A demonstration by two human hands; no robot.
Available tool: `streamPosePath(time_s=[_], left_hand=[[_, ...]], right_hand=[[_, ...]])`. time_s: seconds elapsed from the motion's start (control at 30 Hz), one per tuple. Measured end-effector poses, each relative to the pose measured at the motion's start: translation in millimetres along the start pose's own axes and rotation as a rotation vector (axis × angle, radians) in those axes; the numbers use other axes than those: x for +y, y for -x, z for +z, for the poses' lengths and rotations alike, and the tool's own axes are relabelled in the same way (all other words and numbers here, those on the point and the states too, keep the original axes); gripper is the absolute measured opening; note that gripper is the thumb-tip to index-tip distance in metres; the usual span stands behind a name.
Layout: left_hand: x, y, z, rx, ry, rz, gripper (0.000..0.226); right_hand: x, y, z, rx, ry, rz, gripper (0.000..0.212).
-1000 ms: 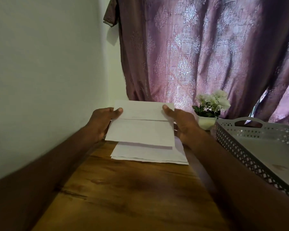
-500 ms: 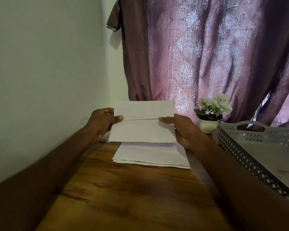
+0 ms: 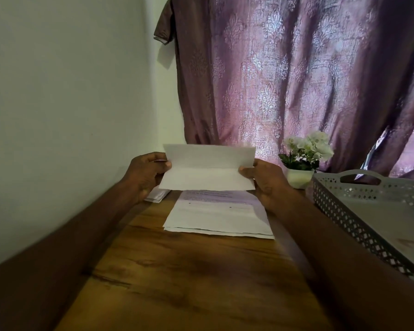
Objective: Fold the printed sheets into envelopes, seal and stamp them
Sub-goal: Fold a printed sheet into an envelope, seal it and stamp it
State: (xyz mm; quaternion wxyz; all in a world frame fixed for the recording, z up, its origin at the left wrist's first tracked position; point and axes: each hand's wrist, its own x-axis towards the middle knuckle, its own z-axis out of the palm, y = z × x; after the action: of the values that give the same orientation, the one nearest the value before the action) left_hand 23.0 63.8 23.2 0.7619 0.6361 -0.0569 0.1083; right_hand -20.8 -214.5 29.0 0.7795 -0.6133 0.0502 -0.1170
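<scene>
I see the white folded paper sheet (image 3: 207, 168) at frame centre, long axis left-to-right, pinched at its ends between my left hand (image 3: 145, 174) and right hand (image 3: 264, 177), seemingly raised above the brown wooden counter (image 3: 189, 278).

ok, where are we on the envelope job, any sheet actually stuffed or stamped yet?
None stuffed or stamped that shows. Done: the folded sheet carries a crease across its middle. In hand: left hand and right hand pinch its two ends above the table. Left: the stack of printed sheets lies flat and unfolded; small white papers by the wall may be envelopes. No stamp visible.
</scene>
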Motion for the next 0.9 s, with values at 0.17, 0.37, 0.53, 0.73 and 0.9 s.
streamPosePath(time_s=[0.17, 0.37, 0.53, 0.73, 0.9], left_hand=[[5.0, 4.2, 3.7, -0.003, 0.001, -0.058, 0.035], [6.6, 4.3, 1.3, -0.060, 0.192, -0.169, 0.025], [6.6, 3.8, 1.2, -0.075, 0.179, -0.124, 0.022], [0.9, 5.1, 5.9, -0.067, 0.075, -0.070, 0.028], [-1.1, 4.4, 5.8, 0.034, 0.085, -0.050, 0.028]], right_hand=[[-2.3, 5.5, 0.2, 0.026, -0.026, 0.000, 0.023], [-4.8, 9.9, -1.8, 0.042, -0.085, 0.075, 0.046], [-5.4, 12.5, -3.3, 0.006, -0.100, 0.087, 0.044], [-3.0, 8.5, 2.0, -0.065, -0.110, 0.026, 0.037], [3.6, 7.4, 2.1, -0.080, -0.001, 0.096, 0.038]])
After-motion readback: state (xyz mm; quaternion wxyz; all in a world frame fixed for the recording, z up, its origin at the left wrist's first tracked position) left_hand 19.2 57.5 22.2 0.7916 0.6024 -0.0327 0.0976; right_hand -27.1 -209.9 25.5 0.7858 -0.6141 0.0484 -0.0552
